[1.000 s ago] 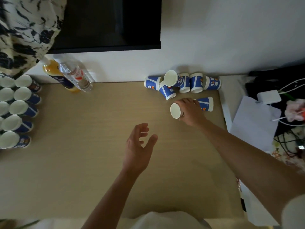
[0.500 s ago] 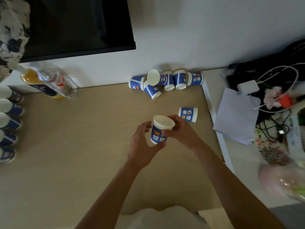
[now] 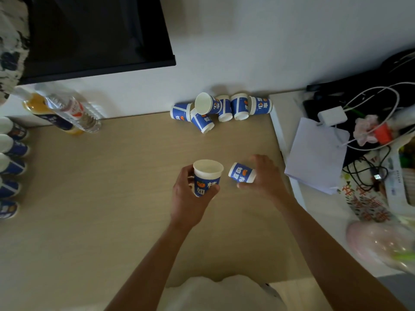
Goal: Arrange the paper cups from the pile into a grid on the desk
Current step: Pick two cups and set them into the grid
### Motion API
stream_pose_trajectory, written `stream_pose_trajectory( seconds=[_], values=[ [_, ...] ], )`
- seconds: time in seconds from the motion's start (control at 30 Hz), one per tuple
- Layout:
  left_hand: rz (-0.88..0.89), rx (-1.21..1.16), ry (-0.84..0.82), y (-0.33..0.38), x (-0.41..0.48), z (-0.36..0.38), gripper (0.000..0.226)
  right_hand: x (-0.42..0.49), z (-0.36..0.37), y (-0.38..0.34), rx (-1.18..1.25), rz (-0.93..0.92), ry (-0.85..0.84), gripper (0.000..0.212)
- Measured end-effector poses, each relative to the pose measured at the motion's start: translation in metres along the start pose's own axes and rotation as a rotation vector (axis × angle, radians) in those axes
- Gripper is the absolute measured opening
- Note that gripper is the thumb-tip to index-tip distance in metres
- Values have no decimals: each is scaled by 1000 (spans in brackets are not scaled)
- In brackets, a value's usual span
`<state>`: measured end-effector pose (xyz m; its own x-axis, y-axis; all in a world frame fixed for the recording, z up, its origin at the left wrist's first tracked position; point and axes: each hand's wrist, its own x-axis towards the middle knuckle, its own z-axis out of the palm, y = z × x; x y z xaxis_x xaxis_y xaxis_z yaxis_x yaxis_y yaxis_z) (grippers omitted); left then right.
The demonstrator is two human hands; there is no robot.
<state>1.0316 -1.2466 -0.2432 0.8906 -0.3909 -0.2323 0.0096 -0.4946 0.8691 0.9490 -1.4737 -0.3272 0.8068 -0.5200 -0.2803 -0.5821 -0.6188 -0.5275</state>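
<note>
My left hand [image 3: 187,199] grips an upright blue-and-white paper cup [image 3: 207,176] above the middle of the wooden desk [image 3: 107,198]. Just to its right my right hand [image 3: 266,178] curls its fingers and thumb round a second cup [image 3: 241,172] lying on its side. A pile of several cups [image 3: 221,108], tipped over, lies against the wall at the desk's back right. At the far left edge stand several upright cups in a column [image 3: 10,162], partly cut off by the frame.
Two bottles [image 3: 67,113] lie at the back left under a dark monitor [image 3: 89,34]. Right of the desk's edge sit a white sheet of paper [image 3: 318,153], a charger with cables [image 3: 332,116] and a plastic bag [image 3: 381,245].
My right hand lifted a cup from beside the pile and passed it to my left hand, which now grips it alone. My right hand then moved right onto the lying cup.
</note>
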Motion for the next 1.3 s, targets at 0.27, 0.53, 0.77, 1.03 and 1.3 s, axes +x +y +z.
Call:
stream_pose_trajectory(
  seconds=[0.27,0.53,0.77,1.03,1.3],
  values=[
    [-40,-28,66,-7,-9,-4,60,-7,37,18,-42,71,8,77],
    [-33,-12,109,-14,-18,-10,60,-18,18,-9,338,-54,87,75],
    [-54,-62,187,-20,-32,-36,60,-30,11,-61,525,-55,170,64],
    [-28,-133,354,-40,-59,-95,63,-58,31,-139,662,-158,191,71],
    [22,-223,546,-75,-122,-211,61,-130,81,-261,755,-283,106,70]
  ],
)
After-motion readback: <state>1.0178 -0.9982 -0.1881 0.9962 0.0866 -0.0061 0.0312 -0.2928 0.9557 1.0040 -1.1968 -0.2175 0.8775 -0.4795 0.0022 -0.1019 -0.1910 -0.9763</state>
